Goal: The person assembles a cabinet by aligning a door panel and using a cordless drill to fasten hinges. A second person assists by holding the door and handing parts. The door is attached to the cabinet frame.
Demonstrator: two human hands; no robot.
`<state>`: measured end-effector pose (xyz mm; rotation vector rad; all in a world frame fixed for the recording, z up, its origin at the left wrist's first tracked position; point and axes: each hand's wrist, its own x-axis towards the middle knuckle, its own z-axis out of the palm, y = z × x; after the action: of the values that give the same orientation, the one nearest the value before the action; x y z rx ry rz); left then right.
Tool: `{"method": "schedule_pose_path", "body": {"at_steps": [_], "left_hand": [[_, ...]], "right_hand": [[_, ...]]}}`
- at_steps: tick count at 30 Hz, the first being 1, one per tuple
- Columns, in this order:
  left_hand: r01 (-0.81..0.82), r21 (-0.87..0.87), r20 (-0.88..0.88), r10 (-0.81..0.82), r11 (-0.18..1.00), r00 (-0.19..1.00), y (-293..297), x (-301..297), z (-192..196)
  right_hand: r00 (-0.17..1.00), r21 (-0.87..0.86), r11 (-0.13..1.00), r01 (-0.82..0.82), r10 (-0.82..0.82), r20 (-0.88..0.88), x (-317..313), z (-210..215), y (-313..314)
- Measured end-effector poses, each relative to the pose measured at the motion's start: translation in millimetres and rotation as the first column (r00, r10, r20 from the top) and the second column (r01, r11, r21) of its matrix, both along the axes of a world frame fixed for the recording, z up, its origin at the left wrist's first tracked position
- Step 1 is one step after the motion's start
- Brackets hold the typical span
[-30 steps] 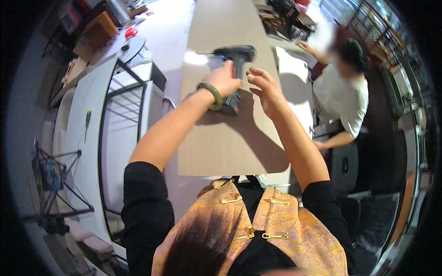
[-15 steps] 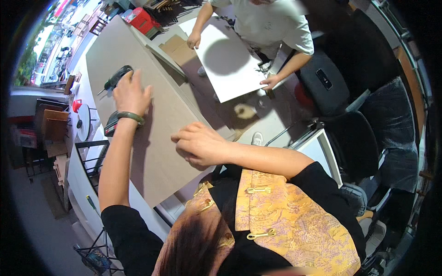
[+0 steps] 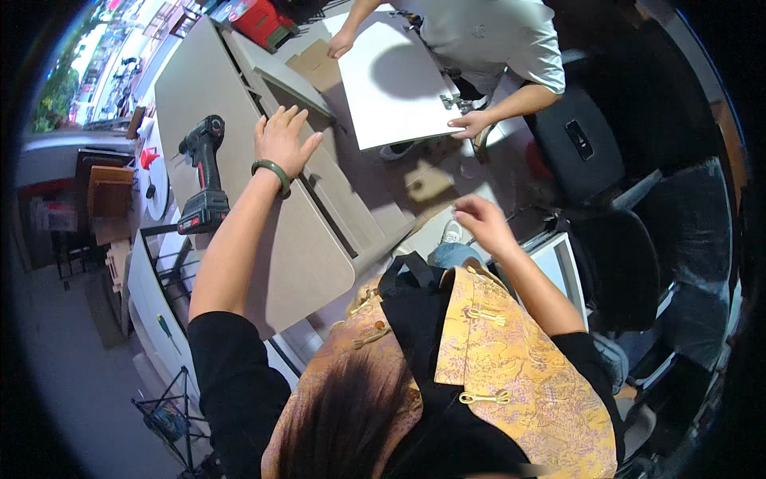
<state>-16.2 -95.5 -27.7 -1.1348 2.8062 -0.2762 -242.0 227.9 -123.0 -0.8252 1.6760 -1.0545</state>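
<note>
Flat on the desk lies a long grey board, running from the far end toward the person, its near corner rounded and jutting past the desk edge. On it rests the left hand, palm down with fingers spread and released, grasping nothing; a green bangle circles the wrist. Just beside that hand, to its left, a black cordless drill with a red base lies on the board, apart from the fingers. A narrower grey strip sits along the board's right side, with a dark gap between the two

The right hand hangs in the air to the right of the board, well apart from it, fingers loosely curled and holding nothing that can be made out

Farther off, another person in a white shirt leans over a white panel, one hand at its far corner and the other at its near edge. A red box stands near the far end of the desk. Black chairs stand on the right. A white rack sits at the left below the desk
</note>
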Motion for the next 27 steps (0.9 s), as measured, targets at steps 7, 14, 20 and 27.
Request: {"method": "schedule_pose_path", "body": {"at_steps": [7, 14, 20, 27], "left_hand": [[-0.005, 0.078, -0.268, 0.026, 0.997, 0.963, -1, 4, 3], [-0.002, 0.060, -0.331, 0.022, 0.998, 0.943, 6, 2, 7], [-0.028, 0.132, -0.330, 0.070, 0.991, 0.941, 9, -1, 12], [-0.048, 0.108, -0.359, 0.084, 0.993, 0.930, 9, 0, 12]], "right_hand": [[0.968, 0.050, 0.990, 0.128, -0.136, 0.212, -11, -46, 15], [0.972, -0.092, 0.994, -0.062, 0.082, 0.222, -1, -28, -42], [0.955, -0.036, 0.993, 0.117, -0.102, 0.280, -28, -24, -43], [0.935, -0.053, 0.986, 0.158, -0.133, 0.328, -48, -9, -42]]}}
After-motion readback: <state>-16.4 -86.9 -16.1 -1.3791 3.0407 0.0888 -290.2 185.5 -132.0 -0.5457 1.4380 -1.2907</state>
